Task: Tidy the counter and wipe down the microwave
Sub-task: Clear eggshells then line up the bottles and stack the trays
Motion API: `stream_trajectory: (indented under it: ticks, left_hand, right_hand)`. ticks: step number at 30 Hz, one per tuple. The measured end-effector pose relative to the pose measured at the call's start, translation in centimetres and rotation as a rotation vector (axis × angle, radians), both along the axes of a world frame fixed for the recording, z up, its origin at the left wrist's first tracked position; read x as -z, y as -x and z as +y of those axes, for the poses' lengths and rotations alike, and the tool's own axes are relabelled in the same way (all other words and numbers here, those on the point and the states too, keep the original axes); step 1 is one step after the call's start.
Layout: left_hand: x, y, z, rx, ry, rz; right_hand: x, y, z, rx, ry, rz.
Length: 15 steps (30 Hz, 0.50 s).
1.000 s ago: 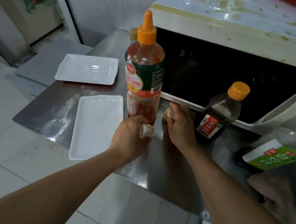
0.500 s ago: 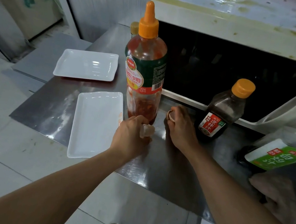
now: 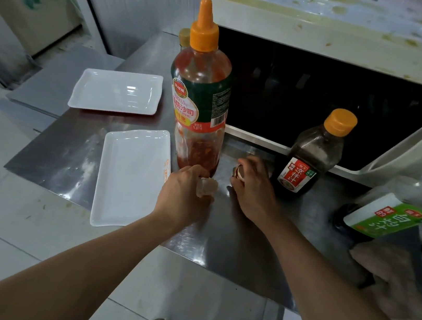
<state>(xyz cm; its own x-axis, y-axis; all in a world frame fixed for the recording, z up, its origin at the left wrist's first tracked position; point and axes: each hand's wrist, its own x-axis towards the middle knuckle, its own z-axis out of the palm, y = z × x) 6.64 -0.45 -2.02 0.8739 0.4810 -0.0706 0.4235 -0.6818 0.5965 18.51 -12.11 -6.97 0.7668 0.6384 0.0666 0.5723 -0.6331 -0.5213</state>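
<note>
head view: microwave (image 3: pixel 345 40) sits at the back of the steel tabletop (image 3: pixel 234 232), long axis running left to right, dark door facing the person, stained top. left hand (image 3: pixel 182 196) is curled round a small pale scrap (image 3: pixel 207 186), just in front of the tall upright sauce bottle (image 3: pixel 200 98), nozzle pointing up. right hand (image 3: pixel 252 185) is curled round a small roundish item (image 3: pixel 238 170), what it is i can't tell, close below the microwave's front edge and beside the dark upright bottle (image 3: pixel 311 155). two white rectangular plates (image 3: pixel 117 91) (image 3: pixel 131 175) lie flat left of the hands.
</note>
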Motion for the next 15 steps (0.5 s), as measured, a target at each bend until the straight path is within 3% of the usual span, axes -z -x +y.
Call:
stream_trajectory:
  ticks: [15]
  left_hand:
    - [0.1, 0.3, -0.8, 0.014, 0.003, 0.024]
  right_hand:
    - [0.7, 2.2, -2.1, 0.062, 0.1, -0.08]
